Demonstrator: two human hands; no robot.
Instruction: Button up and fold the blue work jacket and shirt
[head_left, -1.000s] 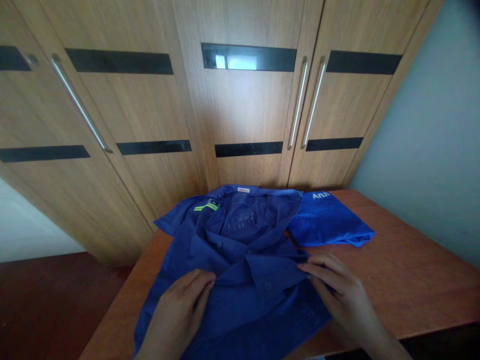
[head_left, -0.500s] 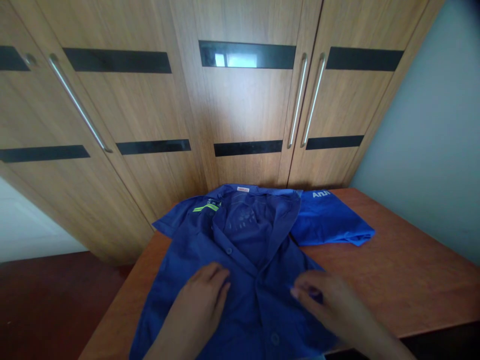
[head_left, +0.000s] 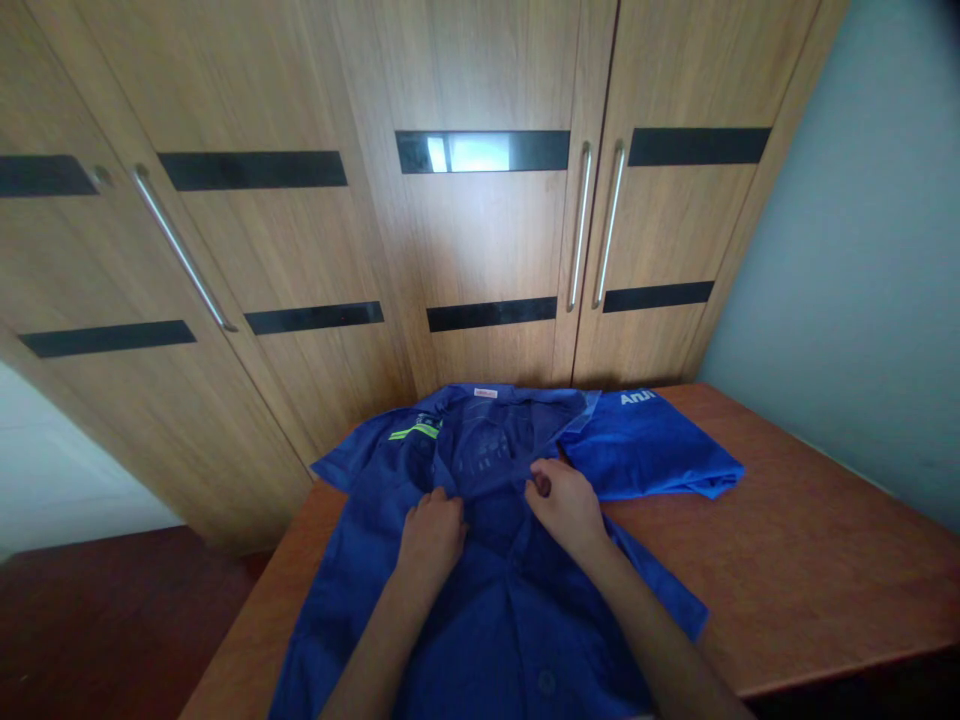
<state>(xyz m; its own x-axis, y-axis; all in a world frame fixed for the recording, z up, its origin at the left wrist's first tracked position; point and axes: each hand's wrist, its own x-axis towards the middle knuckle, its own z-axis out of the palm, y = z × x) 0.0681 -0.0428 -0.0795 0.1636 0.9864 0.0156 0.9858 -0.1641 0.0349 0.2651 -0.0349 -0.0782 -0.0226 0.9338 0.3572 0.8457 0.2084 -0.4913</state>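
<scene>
Seemingly, the left hand and right hand pinch the shirt between fingers; uneven tugging could skew its front.

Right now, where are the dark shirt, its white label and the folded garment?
Dark shirt [head_left: 487, 595], head view, front panel.
White label [head_left: 486, 393], head view, its middle.
Folded garment [head_left: 645, 450], head view, top face.

Dark blue shirt, front up, collar open, on reddish-brown table
</scene>
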